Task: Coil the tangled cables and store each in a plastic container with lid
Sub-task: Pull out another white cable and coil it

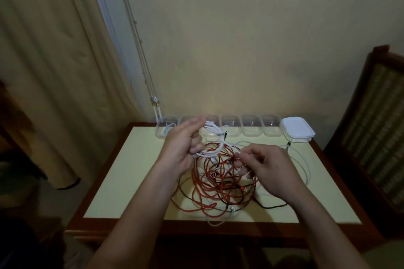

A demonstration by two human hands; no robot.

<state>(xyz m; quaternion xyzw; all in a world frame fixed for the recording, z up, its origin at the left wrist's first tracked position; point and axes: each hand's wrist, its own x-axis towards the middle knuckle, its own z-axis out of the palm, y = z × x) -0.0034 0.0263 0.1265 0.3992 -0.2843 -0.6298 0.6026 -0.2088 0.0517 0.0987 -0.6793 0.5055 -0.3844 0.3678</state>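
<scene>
A tangle of red cable [215,188], mixed with black and white strands, lies in the middle of the table [122,181]. My left hand [183,148] holds a partly wound coil of white cable [213,132] above the heap's far edge. My right hand [264,168] hovers over the right side of the tangle and pinches a thin white strand between its fingertips. Several clear plastic containers [251,126] stand in a row along the table's far edge; the leftmost container [166,130] has a white cable in it. A stack of white lids [297,130] sits at the row's right end.
A loose white cable [303,166] curves along the table's right side. A wooden chair [376,116] stands close on the right. A curtain [54,72] hangs on the left and a wall is right behind the table.
</scene>
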